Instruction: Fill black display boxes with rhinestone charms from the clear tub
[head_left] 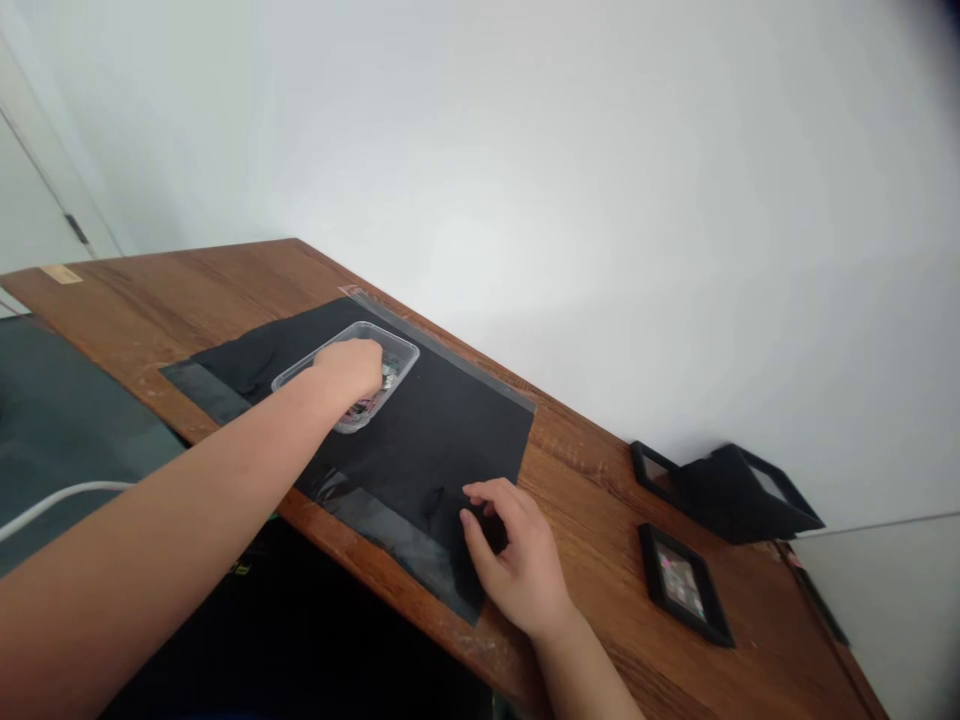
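My left hand (351,368) reaches down into a clear plastic container (401,360), its fingers hidden inside among small mixed items (386,378). Pinkish and pale pieces show beside the hand, too small to name. The container rests on a black sheet (442,430) taped to the wooden table (577,490). Near the sheet's right end, my right hand (514,555) hovers or rests with its fingers curved and apart. There is nothing between its thumb and fingertips.
A black-framed picture (682,585) lies on the table to the right. Behind it stand a black box-like object (742,495) and another dark frame (651,468), close to the white wall (562,200). A white cable (67,495) curves at the lower left.
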